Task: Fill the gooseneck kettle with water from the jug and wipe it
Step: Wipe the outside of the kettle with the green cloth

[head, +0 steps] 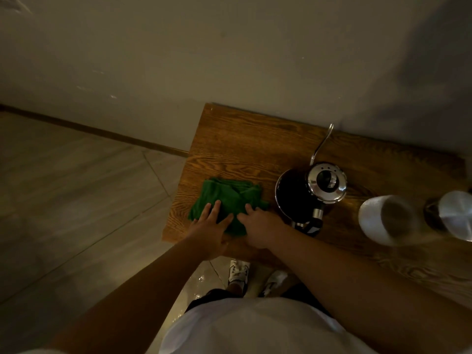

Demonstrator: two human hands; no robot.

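Observation:
A folded green cloth (227,198) lies near the left end of the wooden table (245,144). My left hand (209,226) rests flat on its near left part, fingers spread. My right hand (258,226) presses on the cloth's near right edge, fingers bent. To the right stands the dark gooseneck kettle (298,198) with a shiny lid (327,182), a thin spout (323,141) pointing toward the wall, and its handle toward me. A white jug (383,221) stands further right, blurred.
A second white container with a dark part (452,215) sits at the right edge of the frame. A wall runs behind the table. Tiled floor lies to the left, and my shoes (238,273) show below the table's near edge.

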